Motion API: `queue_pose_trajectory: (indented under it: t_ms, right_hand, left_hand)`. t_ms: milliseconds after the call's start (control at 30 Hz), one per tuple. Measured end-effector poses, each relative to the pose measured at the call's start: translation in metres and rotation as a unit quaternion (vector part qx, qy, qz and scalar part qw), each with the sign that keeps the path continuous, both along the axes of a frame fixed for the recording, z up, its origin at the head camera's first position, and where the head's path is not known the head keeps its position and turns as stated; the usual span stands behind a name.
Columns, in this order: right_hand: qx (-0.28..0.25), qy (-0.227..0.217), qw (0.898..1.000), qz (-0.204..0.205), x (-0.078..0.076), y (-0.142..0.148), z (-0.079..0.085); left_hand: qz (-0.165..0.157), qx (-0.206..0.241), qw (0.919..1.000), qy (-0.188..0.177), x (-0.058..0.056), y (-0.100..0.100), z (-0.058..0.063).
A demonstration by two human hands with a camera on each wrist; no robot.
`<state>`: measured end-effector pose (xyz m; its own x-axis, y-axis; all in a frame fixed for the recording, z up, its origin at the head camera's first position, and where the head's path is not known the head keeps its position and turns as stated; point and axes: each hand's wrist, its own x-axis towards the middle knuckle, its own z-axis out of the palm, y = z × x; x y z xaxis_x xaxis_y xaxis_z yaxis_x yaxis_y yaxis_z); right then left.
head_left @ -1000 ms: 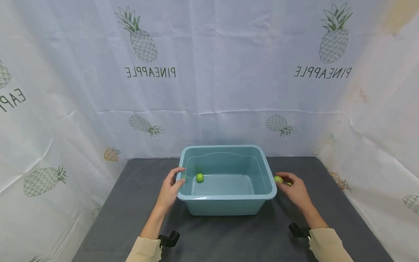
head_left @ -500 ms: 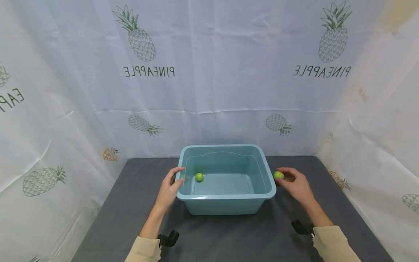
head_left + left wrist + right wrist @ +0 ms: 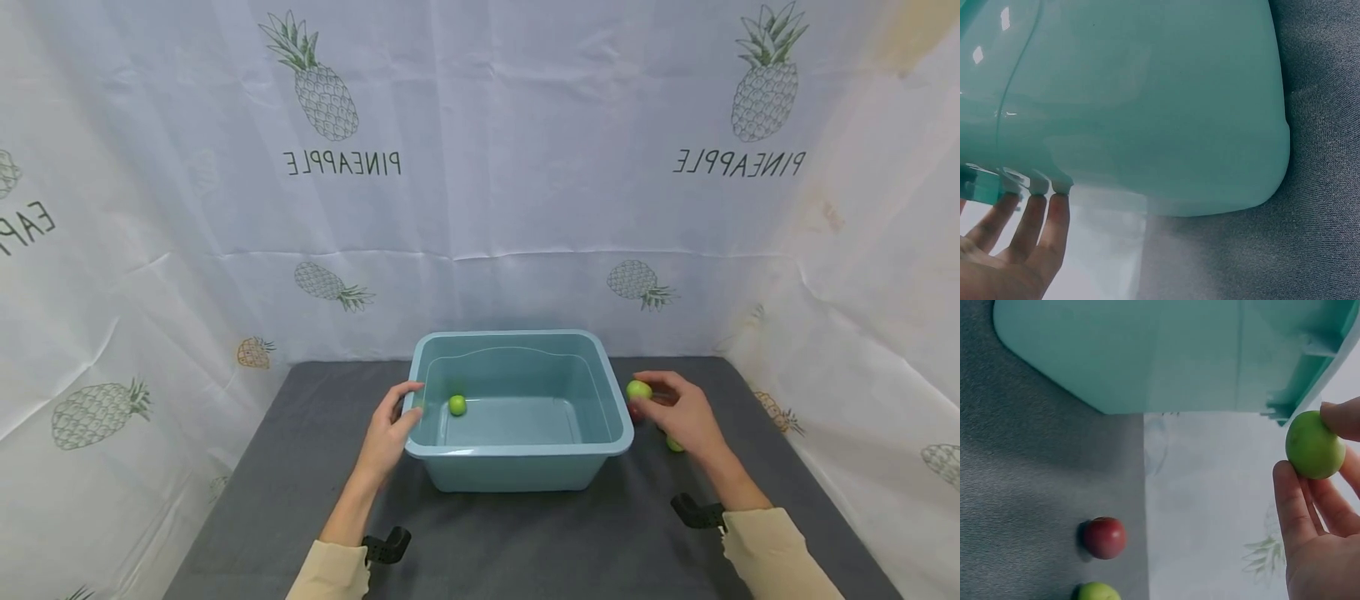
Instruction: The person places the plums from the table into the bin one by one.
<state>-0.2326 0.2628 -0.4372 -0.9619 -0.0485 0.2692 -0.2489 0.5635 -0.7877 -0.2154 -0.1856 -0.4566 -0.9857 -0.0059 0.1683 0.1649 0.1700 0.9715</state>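
Note:
A blue-green plastic basin (image 3: 517, 473) stands mid-table, with one small green fruit (image 3: 457, 406) on its floor at the left. My left hand (image 3: 387, 427) grips its left rim; in the left wrist view, several fingertips (image 3: 1058, 209) press the outer side below the rim. My right hand (image 3: 684, 412) pinches another small green fruit (image 3: 1315, 445) between thumb and fingers, raised just outside the basin's right rim. Below that hand lie a small dark red fruit (image 3: 1104, 537) and one more green fruit (image 3: 1099, 592), mostly cut off by the right wrist view's lower edge.
The dark grey cloth-covered tabletop (image 3: 300, 483) reaches back to a white curtain (image 3: 517, 167) printed with pineapples. More of this curtain hangs at both sides. Each wrist wears a black camera mount (image 3: 387, 547).
My right hand has lifted the green fruit up from the table beside the basin, uncovering another green fruit and a red one. My left hand stays on the rim.

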Motion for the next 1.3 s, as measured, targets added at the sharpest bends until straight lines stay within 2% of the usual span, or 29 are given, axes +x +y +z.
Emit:
queue_pose_trajectory:
  t_ms: [567, 1033, 1300]
  right_hand:
    - [0.007, 0.014, 1.000, 0.004, 0.000, -0.004, 0.030]
    - [0.012, 0.016, 0.999, 0.048, -0.004, -0.014, 0.049]
    - [0.013, 0.011, 0.998, 0.055, -0.008, -0.022, 0.062]
  left_hand:
    - [0.001, -0.002, 1.0000, -0.003, -0.001, 0.000, 0.001]
    - [-0.004, -0.004, 1.0000, 0.000, -0.001, 0.001, 0.001]
    - [0.000, -0.001, 1.0000, 0.003, 0.000, 0.001, 0.002]
